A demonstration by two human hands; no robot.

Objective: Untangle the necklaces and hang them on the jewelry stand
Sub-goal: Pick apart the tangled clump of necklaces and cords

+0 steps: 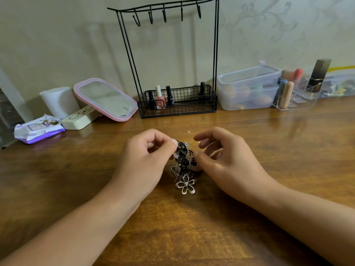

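Note:
A tangled clump of necklaces (184, 156), black and silver chains, hangs just above the wooden table (172, 227) at its middle. A white flower-shaped pendant (186, 186) dangles from the clump and touches the table. My left hand (146, 156) pinches the clump's upper left side between thumb and fingers. My right hand (222, 156) pinches its right side with thumb and fingertip, the other fingers spread. The black wire jewelry stand (169, 54) rises at the back, its several hooks bare.
The stand's basket (177, 104) holds nail polish bottles. A pink-rimmed mirror (105, 99), a cream case (79, 119), a white cylinder and a wipes pack (38, 129) sit back left. Clear plastic boxes (249, 89) and a cosmetics organizer (299, 93) stand back right.

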